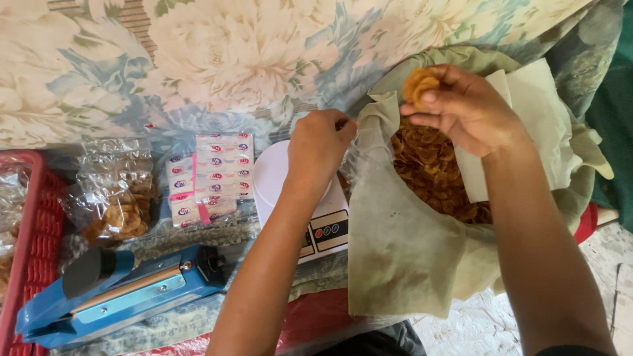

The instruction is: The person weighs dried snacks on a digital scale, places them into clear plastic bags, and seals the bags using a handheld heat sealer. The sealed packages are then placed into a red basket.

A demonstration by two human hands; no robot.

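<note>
Right hand (pixel 461 109) with golden chips (pixel 421 84) above open sack (pixel 409 257)

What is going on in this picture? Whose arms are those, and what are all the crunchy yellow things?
The camera sits on a person's head and looks down, so those are that person's own arms. The right hand holds a few golden chips over a big sack of chips lined with pale green cloth. The left hand is above a small white kitchen scale, pinching something too small to make out. To the left lie a stack of little labels, clear bags of chips, a blue bag sealer and a red basket, all on flowered cloth.
</note>
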